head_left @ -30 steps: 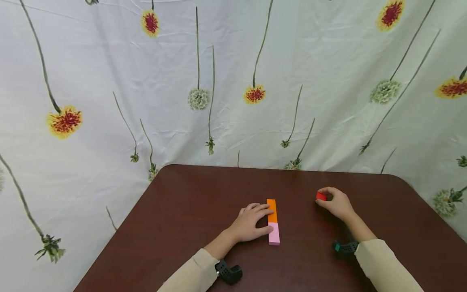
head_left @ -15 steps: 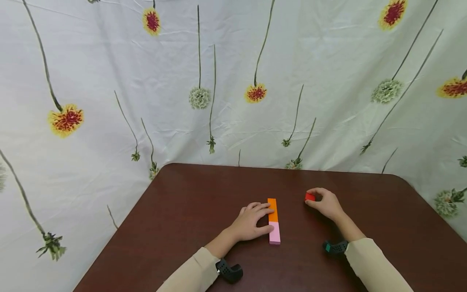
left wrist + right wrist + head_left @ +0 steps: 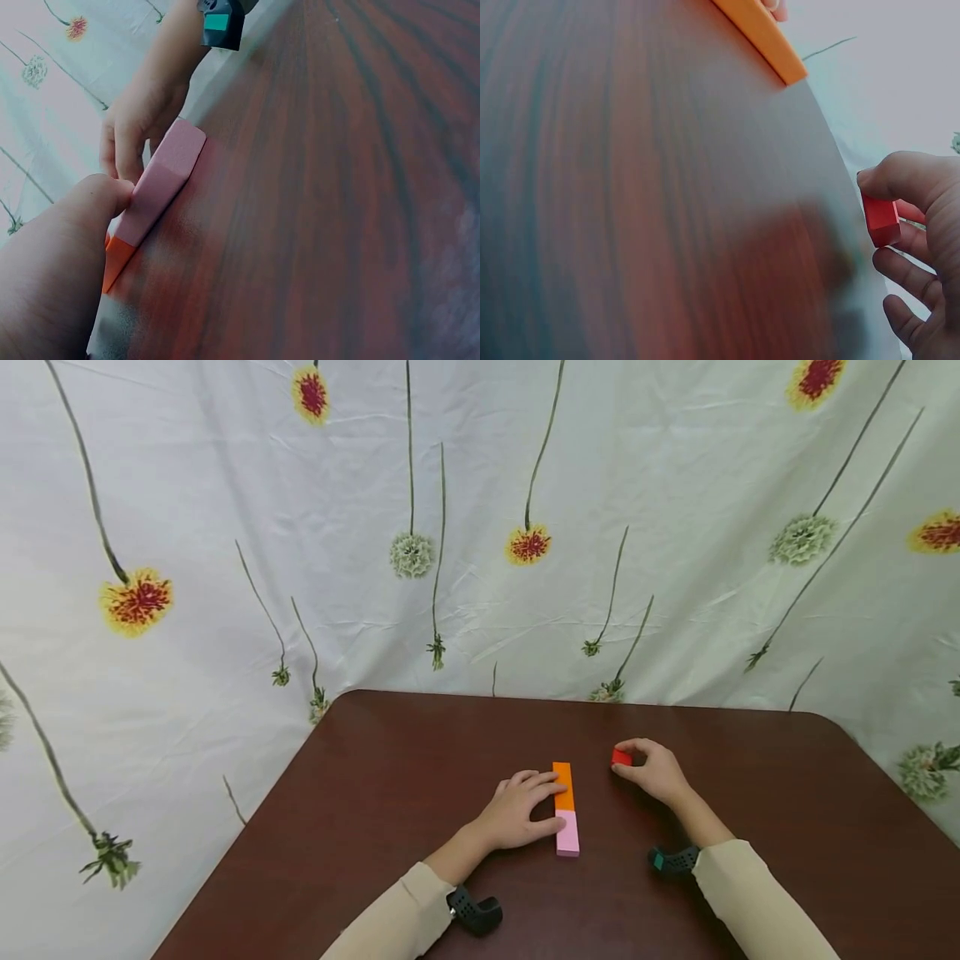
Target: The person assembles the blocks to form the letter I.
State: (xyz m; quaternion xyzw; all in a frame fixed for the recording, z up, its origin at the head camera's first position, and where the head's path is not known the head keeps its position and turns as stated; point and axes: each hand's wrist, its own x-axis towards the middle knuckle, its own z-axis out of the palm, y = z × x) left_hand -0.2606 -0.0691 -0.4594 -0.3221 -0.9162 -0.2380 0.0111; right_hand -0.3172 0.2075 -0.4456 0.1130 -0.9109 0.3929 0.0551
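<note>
An orange block [image 3: 562, 787] and a pink block [image 3: 567, 834] lie end to end in one line on the dark table. My left hand [image 3: 510, 814] rests against them from the left, fingers spread on the orange block and thumb on the pink one. In the left wrist view the thumb [image 3: 112, 193] touches the side of the pink block [image 3: 169, 165]. To the right of the row, my right hand [image 3: 656, 770] pinches a small red block [image 3: 621, 757] between thumb and fingers. The right wrist view shows this red block [image 3: 881, 219] below the thumb tip.
The brown table [image 3: 420, 735] has rounded far corners. Behind it hangs a white cloth [image 3: 480, 610] printed with flowers. Dark bands with camera mounts sit on the left wrist [image 3: 474, 912] and the right wrist [image 3: 673, 860].
My right hand has moved left with the red block, closer to the orange and pink row. The left hand and the row stay in place, while the head view has shifted slightly.
</note>
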